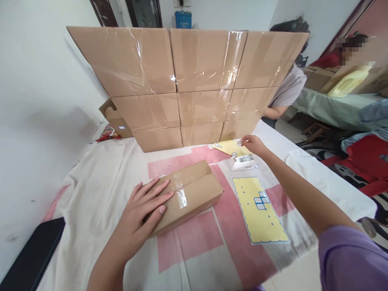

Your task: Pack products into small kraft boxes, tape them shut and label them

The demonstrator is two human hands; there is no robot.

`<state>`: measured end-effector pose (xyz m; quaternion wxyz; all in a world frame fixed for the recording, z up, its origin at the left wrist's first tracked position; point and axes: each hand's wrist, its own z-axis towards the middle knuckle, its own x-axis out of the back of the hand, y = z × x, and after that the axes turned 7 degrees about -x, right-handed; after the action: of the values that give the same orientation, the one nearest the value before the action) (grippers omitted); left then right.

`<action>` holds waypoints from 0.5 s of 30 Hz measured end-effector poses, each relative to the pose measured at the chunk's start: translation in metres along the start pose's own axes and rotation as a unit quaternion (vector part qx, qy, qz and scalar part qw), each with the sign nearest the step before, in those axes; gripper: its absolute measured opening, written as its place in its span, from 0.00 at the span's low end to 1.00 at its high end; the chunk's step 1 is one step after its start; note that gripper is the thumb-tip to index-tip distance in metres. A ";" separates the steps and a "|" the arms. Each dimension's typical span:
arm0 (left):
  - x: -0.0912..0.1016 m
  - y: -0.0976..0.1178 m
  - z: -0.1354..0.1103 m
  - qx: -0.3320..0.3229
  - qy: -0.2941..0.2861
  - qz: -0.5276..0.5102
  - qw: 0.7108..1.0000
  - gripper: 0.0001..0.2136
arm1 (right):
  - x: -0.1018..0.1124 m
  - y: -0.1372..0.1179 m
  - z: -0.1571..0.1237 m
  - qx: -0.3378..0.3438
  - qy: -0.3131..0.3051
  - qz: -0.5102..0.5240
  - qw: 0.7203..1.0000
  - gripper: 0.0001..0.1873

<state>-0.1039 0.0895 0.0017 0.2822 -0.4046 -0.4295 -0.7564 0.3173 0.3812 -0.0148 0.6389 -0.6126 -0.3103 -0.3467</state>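
Note:
My left hand (144, 210) lies flat on the left end of a closed brown cardboard box (194, 184), fingers spread. A strip of clear tape crosses the box's top seam. Farther away, my right hand (253, 144) pinches a small white square piece (240, 142) over a yellow sheet (226, 146) marked with small blue-edged white squares. In front of that sheet sits a small white box (242, 162) with a picture on its top. A second yellow sheet (257, 222), scallop-edged, lies nearer me with several blue-outlined white squares grouped on it.
A taped wall of cardboard panels (200, 72) stands across the table's back. At lower left is a black phone-like slab (33, 254). An open carton (117, 121) stands at back left. Right of the table are a red chair (366, 157) and other people.

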 end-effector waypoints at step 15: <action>0.007 -0.015 0.000 0.041 0.068 -0.138 0.987 0.14 | -0.074 -0.069 -0.215 0.031 -0.040 0.404 0.913 0.11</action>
<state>-0.1188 0.0958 0.0012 0.2196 -0.2776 -0.4916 -0.7956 0.2123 0.1710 -0.0481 0.7301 -0.6791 -0.0726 -0.0242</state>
